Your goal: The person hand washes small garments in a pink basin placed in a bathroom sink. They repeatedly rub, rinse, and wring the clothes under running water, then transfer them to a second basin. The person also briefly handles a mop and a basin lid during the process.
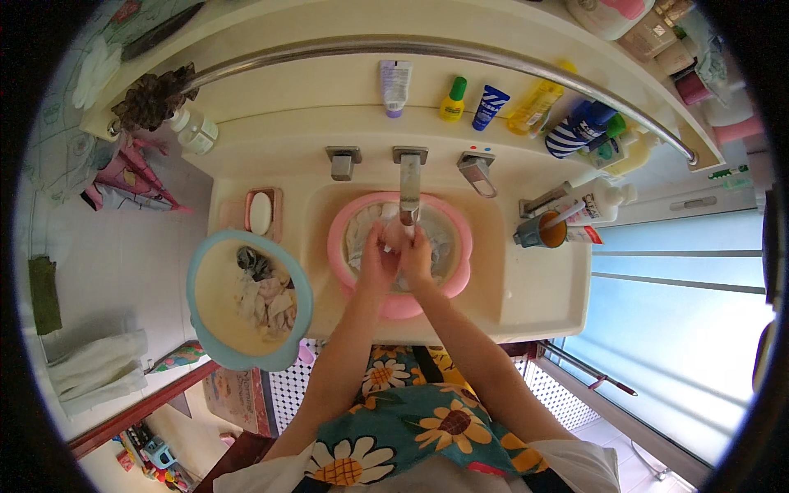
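My left hand (380,259) and my right hand (415,254) are close together under the metal faucet spout (409,185), over a pink basin (338,246) in the sink. Between them they grip a small wet pinkish cloth (397,235). Wet light-coloured cloths (360,237) lie in water inside the pink basin. To the left, a light blue basin (200,326) stands on the counter's edge, holding pale crumpled cloths (274,302) and a dark grey one (254,262). The lower parts of both hands' fingers are partly hidden.
A white soap bar (261,213) lies in a pink dish at the left. On the right stand a cup with a toothbrush (541,230) and several bottles. Tubes and bottles line the ledge behind the faucet, below a curved metal rail (370,46).
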The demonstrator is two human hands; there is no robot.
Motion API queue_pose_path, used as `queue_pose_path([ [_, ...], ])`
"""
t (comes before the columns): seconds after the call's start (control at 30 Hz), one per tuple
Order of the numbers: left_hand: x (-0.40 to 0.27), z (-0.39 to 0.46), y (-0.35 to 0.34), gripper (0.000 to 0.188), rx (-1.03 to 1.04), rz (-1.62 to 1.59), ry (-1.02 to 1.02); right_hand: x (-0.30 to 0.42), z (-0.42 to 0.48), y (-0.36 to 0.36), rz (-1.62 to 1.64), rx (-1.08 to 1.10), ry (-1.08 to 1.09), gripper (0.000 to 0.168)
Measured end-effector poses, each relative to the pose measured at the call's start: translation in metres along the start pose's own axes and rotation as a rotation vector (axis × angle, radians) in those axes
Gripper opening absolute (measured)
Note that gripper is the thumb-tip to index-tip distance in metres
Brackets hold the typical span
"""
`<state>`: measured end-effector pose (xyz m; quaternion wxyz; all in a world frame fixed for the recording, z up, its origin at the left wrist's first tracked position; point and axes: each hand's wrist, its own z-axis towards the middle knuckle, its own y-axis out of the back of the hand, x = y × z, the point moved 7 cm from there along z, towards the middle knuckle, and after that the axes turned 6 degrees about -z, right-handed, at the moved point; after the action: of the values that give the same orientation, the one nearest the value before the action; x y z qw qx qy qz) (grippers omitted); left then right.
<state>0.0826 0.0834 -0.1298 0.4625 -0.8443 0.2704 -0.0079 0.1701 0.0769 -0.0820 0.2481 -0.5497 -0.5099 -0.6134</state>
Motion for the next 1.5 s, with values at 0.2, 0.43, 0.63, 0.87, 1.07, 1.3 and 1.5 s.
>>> queue_pose_path([
  [0.2,0.015,0.034,0.008,0.027,0.352,-0.182,0.311,0.055,-0.055,-0.005,-0.405,0.144,0.33,0.022],
  [0.43,0.012,0.03,0.008,0.032,0.012,0.0,0.144,0.049,-0.008,-0.008,-0.55,-0.051,0.338,0.034],
  [0.63,-0.049,0.003,0.014,0.037,-0.099,0.13,-0.035,0.024,0.022,-0.028,-0.264,0.107,-0.133,0.026],
  [0.87,-0.053,-0.032,0.019,0.031,-0.287,0.391,-0.302,-0.097,0.049,-0.048,0.57,0.274,-0.405,0.025],
  [1.07,0.008,-0.009,0.007,0.034,0.001,0.021,-0.013,-0.041,-0.005,-0.024,0.632,0.153,-0.282,0.033],
  [1.3,0.007,0.086,0.084,0.043,0.153,0.887,-0.43,0.052,-0.049,-0.006,-0.336,0.336,0.196,0.036],
  [1.5,0.052,0.019,0.01,0.03,-0.164,0.207,0.128,-0.014,0.032,0.036,-0.42,-0.057,-0.188,0.044],
])
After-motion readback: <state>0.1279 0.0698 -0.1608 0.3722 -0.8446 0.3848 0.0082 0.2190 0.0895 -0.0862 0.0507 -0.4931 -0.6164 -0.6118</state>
